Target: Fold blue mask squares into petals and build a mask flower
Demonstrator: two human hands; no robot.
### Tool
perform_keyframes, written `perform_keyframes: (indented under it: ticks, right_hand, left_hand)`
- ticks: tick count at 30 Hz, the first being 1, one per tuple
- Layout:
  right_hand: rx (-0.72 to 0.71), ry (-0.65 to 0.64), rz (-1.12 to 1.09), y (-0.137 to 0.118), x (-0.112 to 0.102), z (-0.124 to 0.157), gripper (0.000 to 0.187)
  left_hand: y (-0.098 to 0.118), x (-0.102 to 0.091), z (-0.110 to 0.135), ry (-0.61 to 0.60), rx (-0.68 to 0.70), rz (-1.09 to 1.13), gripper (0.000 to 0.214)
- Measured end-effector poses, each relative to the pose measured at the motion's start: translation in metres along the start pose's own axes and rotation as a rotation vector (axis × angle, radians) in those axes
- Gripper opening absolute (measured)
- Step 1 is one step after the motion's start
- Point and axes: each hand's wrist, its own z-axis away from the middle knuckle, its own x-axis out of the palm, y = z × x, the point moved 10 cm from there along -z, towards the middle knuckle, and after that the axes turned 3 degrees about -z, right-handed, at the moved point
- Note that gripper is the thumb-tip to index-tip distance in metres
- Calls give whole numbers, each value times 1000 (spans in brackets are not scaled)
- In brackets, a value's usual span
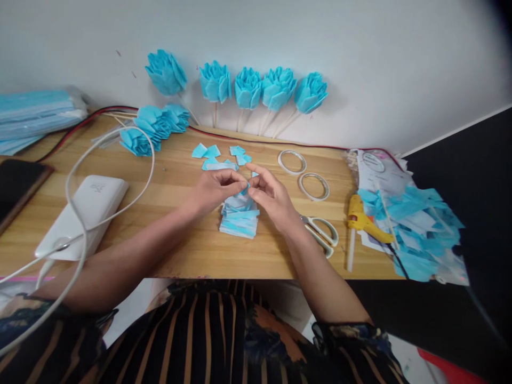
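Note:
My left hand [218,189] and my right hand [272,197] meet over the middle of the wooden table [184,250]. Both pinch one small blue paper piece [245,188] between thumb and fingertips. Right below them lies a stack of blue paper squares [239,218]. A few folded blue petals [222,157] lie just beyond my hands. Several finished blue paper flowers on sticks [256,88] lean against the wall, and more blue flowers [154,128] lie on the table at the back left.
Two tape rings [304,170], white scissors [322,232] and a yellow glue gun [366,221] sit right of my hands. Blue paper scraps [416,229] pile at the right edge. A white power bank [86,213] with white cable lies left, near a dark tablet [18,186].

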Motion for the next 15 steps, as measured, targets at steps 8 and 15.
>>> perform_keyframes:
  ticks: [8, 15]
  right_hand:
    - [-12, -33, 73, -1, 8, 0, 61]
    - [-20, 33, -31, -3, -6, 0, 56]
  left_hand:
    - [-9, -1, -1, 7, -61, 14, 15]
    - [-23, -7, -4, 42, -142, 234, 18]
